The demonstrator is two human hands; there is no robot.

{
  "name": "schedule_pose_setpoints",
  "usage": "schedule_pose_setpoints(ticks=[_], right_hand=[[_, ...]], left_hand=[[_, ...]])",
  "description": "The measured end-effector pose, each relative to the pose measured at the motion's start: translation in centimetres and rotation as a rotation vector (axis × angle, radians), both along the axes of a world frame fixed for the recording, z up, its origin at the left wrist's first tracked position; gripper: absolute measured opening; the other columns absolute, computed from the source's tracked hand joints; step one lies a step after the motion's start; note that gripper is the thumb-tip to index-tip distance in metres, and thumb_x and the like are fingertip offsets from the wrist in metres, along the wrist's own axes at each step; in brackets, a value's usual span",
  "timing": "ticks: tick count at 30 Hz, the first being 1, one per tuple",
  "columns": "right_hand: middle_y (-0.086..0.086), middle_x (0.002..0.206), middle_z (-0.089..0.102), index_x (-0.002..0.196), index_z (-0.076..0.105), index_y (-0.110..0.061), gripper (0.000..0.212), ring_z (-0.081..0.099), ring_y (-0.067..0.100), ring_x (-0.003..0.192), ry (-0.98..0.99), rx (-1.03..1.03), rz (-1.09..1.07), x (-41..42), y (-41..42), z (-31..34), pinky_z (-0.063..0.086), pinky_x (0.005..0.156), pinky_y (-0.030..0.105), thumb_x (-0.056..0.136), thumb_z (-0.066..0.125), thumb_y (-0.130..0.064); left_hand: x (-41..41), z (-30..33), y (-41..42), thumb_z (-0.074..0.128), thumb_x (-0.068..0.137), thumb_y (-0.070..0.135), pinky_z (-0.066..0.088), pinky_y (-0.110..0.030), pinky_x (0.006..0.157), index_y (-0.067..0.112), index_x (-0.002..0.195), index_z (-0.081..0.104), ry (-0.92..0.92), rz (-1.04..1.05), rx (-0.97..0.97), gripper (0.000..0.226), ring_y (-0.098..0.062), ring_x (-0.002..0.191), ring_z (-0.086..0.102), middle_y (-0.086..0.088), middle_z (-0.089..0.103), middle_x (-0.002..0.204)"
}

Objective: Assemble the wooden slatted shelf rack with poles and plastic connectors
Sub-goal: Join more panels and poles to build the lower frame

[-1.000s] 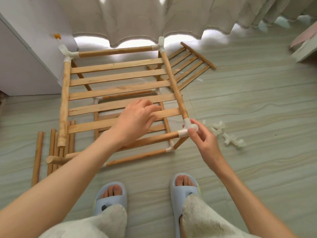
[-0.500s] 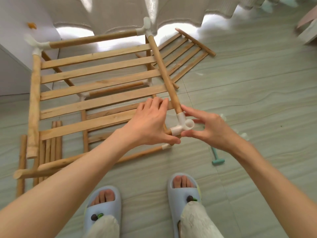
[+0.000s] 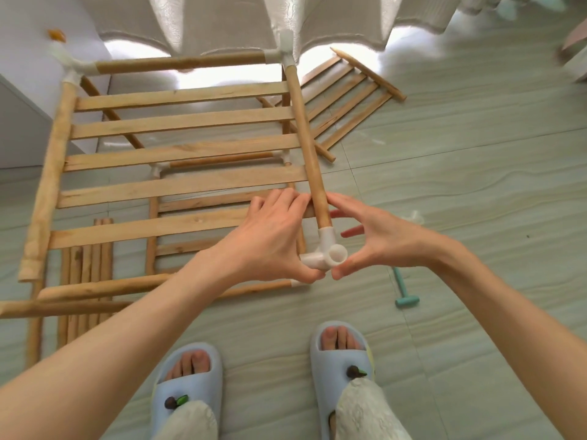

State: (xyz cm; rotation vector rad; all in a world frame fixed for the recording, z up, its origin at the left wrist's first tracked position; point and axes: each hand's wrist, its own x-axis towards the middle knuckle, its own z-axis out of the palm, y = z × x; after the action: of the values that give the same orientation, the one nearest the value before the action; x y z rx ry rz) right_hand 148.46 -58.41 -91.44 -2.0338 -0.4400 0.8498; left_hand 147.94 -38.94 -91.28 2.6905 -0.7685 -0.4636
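The wooden rack (image 3: 181, 154) stands in front of me, its slats running between two side poles, with a lower tier beneath. At its near right corner sits a white three-way plastic connector (image 3: 328, 252), pushed onto the right side pole (image 3: 309, 147). My left hand (image 3: 270, 239) holds this corner from the left, thumb on the connector's left socket and fingertips against the side pole. My right hand (image 3: 378, 239) cups it from the right, thumb under the connector, fingers spread. The front pole (image 3: 104, 287) slants in from the left; its right end is hidden under my left hand.
A spare slatted panel (image 3: 352, 100) lies on the floor at the back right. Loose poles (image 3: 85, 274) lie at the left under the rack. A teal mallet (image 3: 403, 290) and a loose white connector (image 3: 414, 217) lie right of my hands. A curtain and a white cabinet (image 3: 22, 106) stand behind.
My left hand moved from the slats to the corner connector. My right hand shifted from pinching the connector to cupping it. The view has come closer to the rack.
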Motion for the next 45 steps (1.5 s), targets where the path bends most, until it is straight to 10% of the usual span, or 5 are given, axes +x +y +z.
schedule_pose_setpoints(ticks=[19, 45], right_hand=[[-0.014, 0.121, 0.037, 0.138, 0.035, -0.018, 0.11, 0.044, -0.002, 0.1, -0.377, -0.193, 0.092, -0.8, 1.3, -0.7, 0.04, 0.085, 0.015, 0.048, 0.061, -0.077], [-0.012, 0.125, 0.035, 0.136, 0.037, -0.018, 0.094, 0.037, -0.008, 0.109, -0.353, -0.088, 0.031, -1.9, 2.0, -1.0, 0.026, 0.094, 0.0, 0.059, 0.075, -0.058]], left_hand=[[-0.5, -0.2, 1.8, 0.047, 0.053, 0.08, 0.03, -0.027, 0.085, 0.021, 0.13, 0.036, -0.055, -0.055, -0.008, 0.097, -0.007, 0.101, 0.034, 0.01, 0.041, 0.111], [-1.4, 0.3, 2.9, 0.052, 0.061, 0.077, 0.034, -0.024, 0.101, 0.018, 0.144, 0.025, 0.044, -0.058, -0.071, 0.105, -0.007, 0.113, 0.035, 0.004, 0.036, 0.13]])
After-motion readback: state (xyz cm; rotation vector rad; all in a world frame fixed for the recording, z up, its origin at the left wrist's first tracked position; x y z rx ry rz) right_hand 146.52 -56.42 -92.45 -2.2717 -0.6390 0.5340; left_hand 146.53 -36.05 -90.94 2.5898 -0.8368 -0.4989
